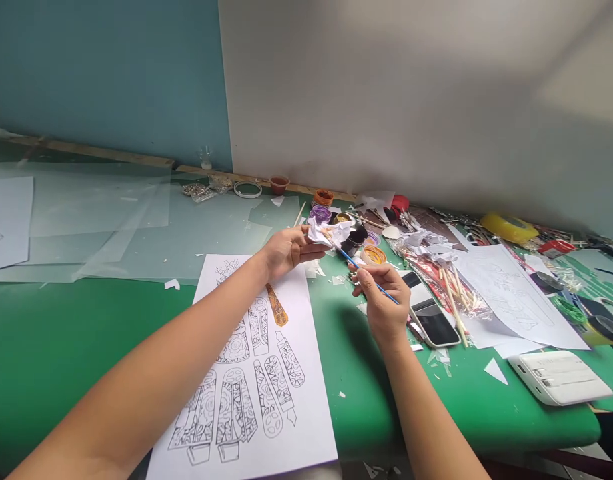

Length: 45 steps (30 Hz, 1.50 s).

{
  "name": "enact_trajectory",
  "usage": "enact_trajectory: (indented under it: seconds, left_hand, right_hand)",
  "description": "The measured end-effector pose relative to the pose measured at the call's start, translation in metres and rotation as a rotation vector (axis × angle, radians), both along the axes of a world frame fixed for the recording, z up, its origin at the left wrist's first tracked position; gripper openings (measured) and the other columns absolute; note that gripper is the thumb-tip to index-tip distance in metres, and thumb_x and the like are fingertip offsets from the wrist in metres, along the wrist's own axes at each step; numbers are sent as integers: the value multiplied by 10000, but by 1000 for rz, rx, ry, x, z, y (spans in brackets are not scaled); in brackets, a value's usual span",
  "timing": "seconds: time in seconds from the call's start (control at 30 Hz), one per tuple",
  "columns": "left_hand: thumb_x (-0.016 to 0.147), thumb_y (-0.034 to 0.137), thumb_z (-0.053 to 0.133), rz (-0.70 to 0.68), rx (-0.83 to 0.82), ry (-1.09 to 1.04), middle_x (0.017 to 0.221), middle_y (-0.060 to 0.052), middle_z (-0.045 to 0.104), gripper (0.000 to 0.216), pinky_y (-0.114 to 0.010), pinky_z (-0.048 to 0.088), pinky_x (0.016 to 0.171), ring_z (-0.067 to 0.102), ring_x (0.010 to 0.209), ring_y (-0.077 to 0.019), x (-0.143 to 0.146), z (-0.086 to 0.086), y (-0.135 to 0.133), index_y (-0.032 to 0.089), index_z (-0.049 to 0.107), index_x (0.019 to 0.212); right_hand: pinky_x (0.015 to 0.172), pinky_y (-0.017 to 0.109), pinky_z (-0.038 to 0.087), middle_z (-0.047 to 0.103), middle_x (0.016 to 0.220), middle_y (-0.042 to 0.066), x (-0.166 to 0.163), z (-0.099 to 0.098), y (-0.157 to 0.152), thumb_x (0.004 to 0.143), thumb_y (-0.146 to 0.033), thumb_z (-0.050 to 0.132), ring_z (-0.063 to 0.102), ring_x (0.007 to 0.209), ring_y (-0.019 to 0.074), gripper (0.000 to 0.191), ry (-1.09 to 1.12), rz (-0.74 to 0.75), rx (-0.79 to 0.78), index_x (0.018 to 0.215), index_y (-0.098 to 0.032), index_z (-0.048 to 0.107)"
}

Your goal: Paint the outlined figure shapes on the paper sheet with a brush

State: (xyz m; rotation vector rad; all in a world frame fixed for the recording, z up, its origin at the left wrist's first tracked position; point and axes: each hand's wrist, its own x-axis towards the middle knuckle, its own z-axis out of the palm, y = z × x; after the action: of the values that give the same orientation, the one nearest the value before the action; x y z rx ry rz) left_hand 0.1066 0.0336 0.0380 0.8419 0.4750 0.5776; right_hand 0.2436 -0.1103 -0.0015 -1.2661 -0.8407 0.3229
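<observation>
My left hand (286, 250) holds a crumpled white tissue (331, 233) above the green table. My right hand (381, 297) grips a thin blue paintbrush (369, 277), and its tip is pressed into the tissue. Below my left forearm lies a white sheet with patterned line drawings (266, 373); one narrow shape on it (276, 307) is painted orange-brown. Small paint pots (372, 254) in orange, purple and yellow stand just beyond my hands.
A smartphone (433, 320) lies right of my right hand beside wooden sticks in a plastic wrap (453, 293). More paper (511, 293), a white power bank (556, 377) and a yellow tape roll (509, 228) sit further right. Clear plastic sheets (111, 220) cover the left.
</observation>
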Motion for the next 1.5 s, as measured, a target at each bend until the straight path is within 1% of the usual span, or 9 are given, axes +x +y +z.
enact_trajectory:
  seconds: [0.1, 0.33, 0.57, 0.73, 0.93, 1.13, 1.27, 1.37, 1.5]
  left_hand:
    - [742, 89, 671, 4, 88, 36, 880, -75, 776, 141, -387, 499, 996, 749, 845, -181, 1, -3, 0, 156, 599, 843]
    - [653, 197, 895, 28, 97, 41, 768, -13, 748, 443, -372, 523, 923, 737, 741, -160, 2, -7, 3, 188, 483, 814]
    - [652, 109, 876, 32, 146, 83, 656, 47, 685, 501, -357, 547, 847, 682, 611, -114, 1, -3, 3, 204, 407, 800]
    - [665, 87, 854, 115, 196, 69, 660, 42, 694, 500, -362, 557, 828, 677, 611, -113, 7, -5, -1, 207, 396, 826]
    - [642, 62, 850, 167, 149, 33, 686, 46, 682, 492, -372, 560, 855, 670, 643, -114, 13, -6, -3, 205, 424, 843]
    - [719, -19, 754, 365, 110, 61, 662, 63, 655, 411, -303, 574, 821, 654, 617, -87, -4, 1, 22, 206, 430, 836]
    - [721, -17, 750, 426, 127, 88, 633, 88, 637, 411, -279, 573, 801, 644, 596, -72, -8, 1, 27, 206, 429, 846]
    - [664, 45, 828, 379, 199, 149, 602, 86, 626, 447, -307, 576, 773, 655, 579, -99, -4, 1, 21, 202, 457, 858]
    - [614, 101, 864, 115, 392, 270, 583, 31, 648, 383, -300, 544, 640, 628, 528, -113, 3, 4, 8, 170, 538, 802]
  right_hand:
    - [438, 236, 473, 716, 768, 51, 0, 0, 0, 730, -389, 777, 675, 659, 165, 229, 8, 10, 1, 719, -193, 658]
    - [461, 245, 484, 746, 769, 48, -1, 0, -3, 718, -333, 803, 702, 679, 180, 169, -5, 74, 4, 730, -200, 700]
    - [525, 278, 533, 751, 754, 48, -2, -2, -7, 716, -324, 804, 751, 769, 228, 147, -87, 92, 31, 723, -207, 716]
    - [561, 302, 569, 754, 754, 37, -5, -4, -9, 739, -326, 804, 761, 765, 227, 141, -129, 42, 68, 742, -213, 719]
    - [542, 305, 557, 732, 705, 22, -5, -2, -9, 711, -353, 835, 751, 712, 223, 189, -106, -34, 124, 708, -209, 712]
    - [554, 296, 553, 699, 654, -5, 2, 2, -16, 698, -334, 856, 718, 619, 182, 202, -37, -88, 212, 704, -201, 704]
    - [519, 287, 537, 685, 642, -6, 3, 4, -17, 677, -366, 865, 717, 604, 189, 259, 18, -103, 211, 688, -191, 675]
    - [508, 282, 523, 688, 648, -1, 5, 4, -17, 671, -393, 856, 718, 613, 194, 296, 54, -104, 199, 681, -190, 641]
    - [489, 260, 502, 663, 619, -15, 13, 6, -17, 704, -364, 811, 718, 647, 194, 270, 106, -202, 249, 694, -196, 599]
